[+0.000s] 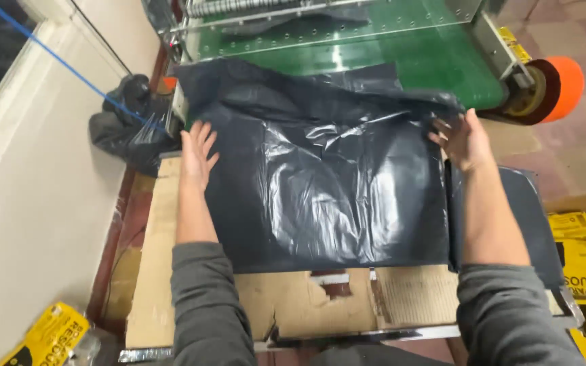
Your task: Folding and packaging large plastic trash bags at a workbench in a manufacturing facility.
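Keep left hand (199,150) flat and splayed on black plastic bags (320,183), right hand (462,139) pinching far right edge, pulling evenly.

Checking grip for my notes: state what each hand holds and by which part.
The right hand pinches the dark plastic bag sheet at its upper right edge. The left hand lies flat, fingers spread, on its left edge, gripping nothing.

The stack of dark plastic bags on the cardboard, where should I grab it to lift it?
Probably by its two side edges, coming in from left and right. The stack of dark plastic bags lies flat and wide; the left hand and right hand already sit at those edges.
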